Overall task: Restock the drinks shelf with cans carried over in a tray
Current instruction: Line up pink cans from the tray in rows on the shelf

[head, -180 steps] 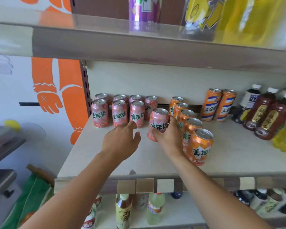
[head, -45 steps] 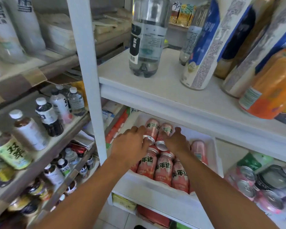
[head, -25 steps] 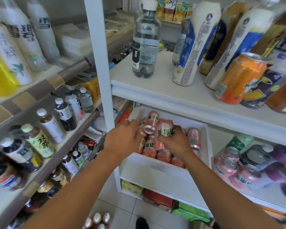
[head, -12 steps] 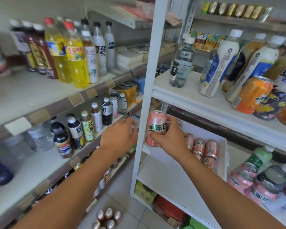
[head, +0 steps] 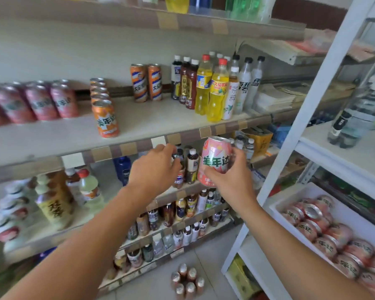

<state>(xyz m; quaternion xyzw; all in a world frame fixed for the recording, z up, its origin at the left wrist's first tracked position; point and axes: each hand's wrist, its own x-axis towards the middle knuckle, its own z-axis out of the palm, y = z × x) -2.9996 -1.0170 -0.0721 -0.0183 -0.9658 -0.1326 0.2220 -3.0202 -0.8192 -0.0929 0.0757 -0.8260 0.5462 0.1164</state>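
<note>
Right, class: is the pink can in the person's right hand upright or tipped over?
Upright. The pink can shows its silver top uppermost and its label reads level, gripped by the right hand.

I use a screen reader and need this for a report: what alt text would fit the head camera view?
A right hand holds an upright pink can in front of drinks shelves, the empty left hand beside it. The shelf above carries pink cans, an orange can row and bottles; a white tray of pink cans sits lower right.

Bright, even light; edges bowed and motion-blurred, centre sharp.
</note>
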